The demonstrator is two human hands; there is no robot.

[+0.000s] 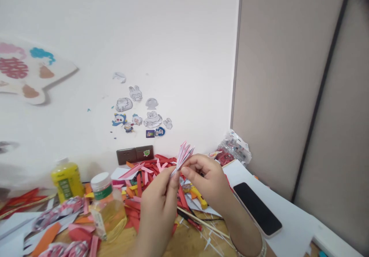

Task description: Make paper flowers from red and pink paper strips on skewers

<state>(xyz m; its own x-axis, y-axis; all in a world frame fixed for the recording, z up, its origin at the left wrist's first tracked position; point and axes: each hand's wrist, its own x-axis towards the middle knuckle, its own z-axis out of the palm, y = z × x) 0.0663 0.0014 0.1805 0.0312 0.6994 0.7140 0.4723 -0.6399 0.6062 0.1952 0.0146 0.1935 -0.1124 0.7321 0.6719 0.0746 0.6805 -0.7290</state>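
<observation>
Holding: left hand (161, 195) and right hand (209, 180) both pinched shut on the pink paper fan (183, 155), raised between them above the surface (196, 245).
Progress: pleats appear gathered and pinched at the base; no binding visible.
Remaining: judged, loose red and pink paper strips (144, 174) beyond the hands lie unfolded.
Labels: bottle (108, 207) left of the left hand has a green label, unreadable; yellow bottle (67, 182) text also illegible.
Right of right hand: phone (258, 210), screen dark.

Red double-happiness sign on the wall cutout (13, 68) — bottle labels (65, 188) too blurred to read.
</observation>
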